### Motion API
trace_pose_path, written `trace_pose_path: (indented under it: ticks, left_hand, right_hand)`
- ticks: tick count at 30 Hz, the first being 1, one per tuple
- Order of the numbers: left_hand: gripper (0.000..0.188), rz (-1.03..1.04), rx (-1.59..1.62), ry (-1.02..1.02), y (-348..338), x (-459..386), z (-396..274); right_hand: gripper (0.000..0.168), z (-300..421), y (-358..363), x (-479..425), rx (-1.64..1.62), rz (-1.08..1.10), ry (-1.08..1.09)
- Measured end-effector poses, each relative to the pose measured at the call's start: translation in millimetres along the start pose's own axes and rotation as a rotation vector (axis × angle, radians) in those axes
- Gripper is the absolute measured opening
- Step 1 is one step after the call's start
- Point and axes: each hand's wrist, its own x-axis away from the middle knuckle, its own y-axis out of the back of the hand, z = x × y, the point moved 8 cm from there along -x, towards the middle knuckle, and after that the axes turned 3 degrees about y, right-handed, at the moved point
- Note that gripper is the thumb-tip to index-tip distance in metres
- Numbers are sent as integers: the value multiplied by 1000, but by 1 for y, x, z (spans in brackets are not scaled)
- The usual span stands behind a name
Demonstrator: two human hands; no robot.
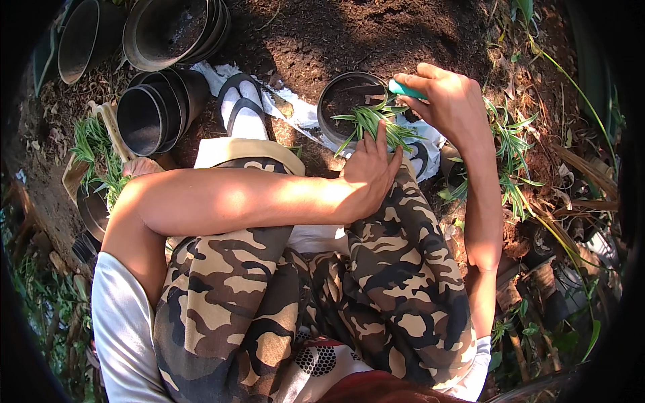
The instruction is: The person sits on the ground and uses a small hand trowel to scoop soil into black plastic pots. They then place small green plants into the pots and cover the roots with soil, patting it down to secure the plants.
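Note:
A black plastic nursery pot point(323, 118) with dark soil inside stands on the ground between my feet. A green-and-white variegated spider plant point(370, 121) leans over its near right rim; its base is hidden. My left hand point(370, 169) reaches across my knees and holds the plant's leaves, with the fingers partly spread over them. At the pot's right rim, my right hand point(448, 98) grips the teal handle point(403, 89) of a hand tool. The tool's working end is hard to make out against the soil.
Stacked black pots point(143, 118) and wider pots point(169, 35) stand at the left. More spider plants lie left point(93, 151) and right point(509, 141). Loose dark soil point(322, 40) spreads ahead. White sheeting point(297, 108) lies under my sandalled feet. Dry leaves and stalks point(587, 171) litter the right.

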Motion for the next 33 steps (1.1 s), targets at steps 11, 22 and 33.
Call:
trace_pose_path:
  ticks: [11,22,33]
  left_hand:
    - [74,39,32,33,0,-1,2]
    - [35,-135,207,154,120,5,180]
    - [25,444,155,15,3,-16,118]
  right_hand:
    - [32,-67,48,54,-248,-123,-534]
    - [33,-112,-15,208,-463,-437,-1101]
    - [41,-84,-53,237,-688,-448,-1284]
